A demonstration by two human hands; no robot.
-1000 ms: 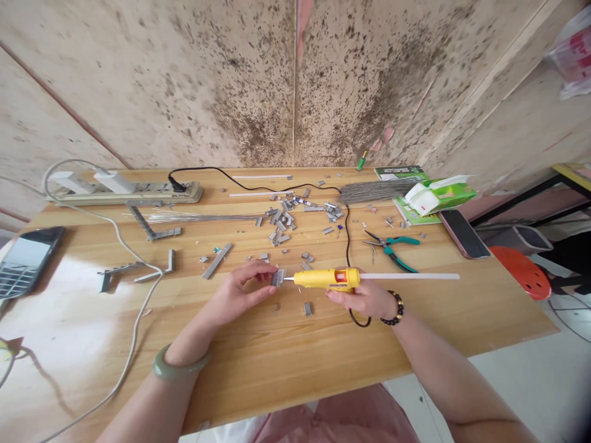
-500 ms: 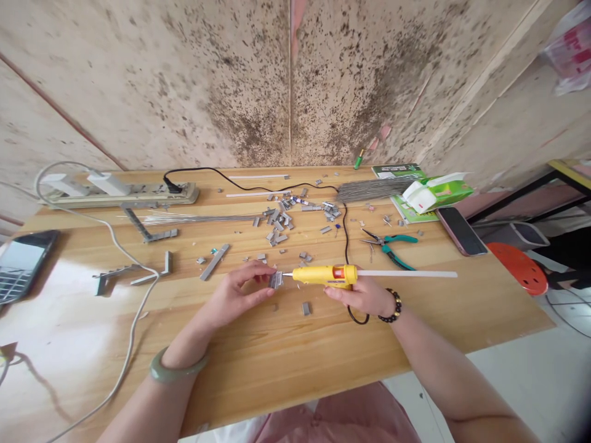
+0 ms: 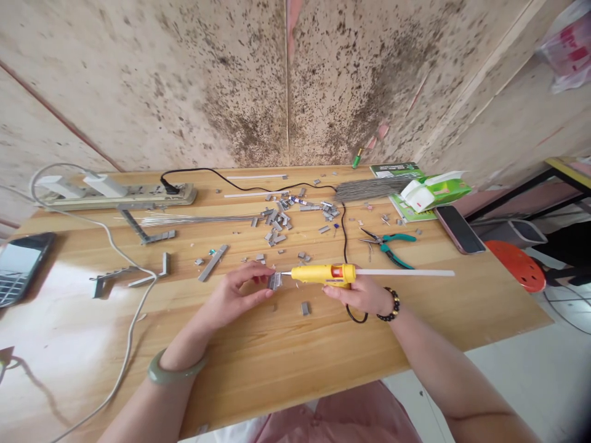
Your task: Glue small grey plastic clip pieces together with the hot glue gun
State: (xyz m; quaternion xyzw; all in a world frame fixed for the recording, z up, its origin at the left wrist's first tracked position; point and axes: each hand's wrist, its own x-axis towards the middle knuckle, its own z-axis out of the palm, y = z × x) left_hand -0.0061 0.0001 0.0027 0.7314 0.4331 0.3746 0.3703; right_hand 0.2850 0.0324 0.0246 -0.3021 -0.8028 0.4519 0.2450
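Yellow and held level, a glue gun (image 3: 318, 274) is shown in the head view above the desk (image 3: 300, 363), enclosed by the closed grip of the right hand (image 3: 367, 295); the right forearm (image 3: 443, 357) is slanted in from the lower right. At the tip of the nozzle (image 3: 286, 273), a small grey piece (image 3: 276, 282) is pinched by the left hand (image 3: 235, 293), its grip nearly closed, thumb below and fingers curled above.

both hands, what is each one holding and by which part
The right hand holds the yellow glue gun by the handle under its rear; the left hand pinches a small gray piece by its left side.
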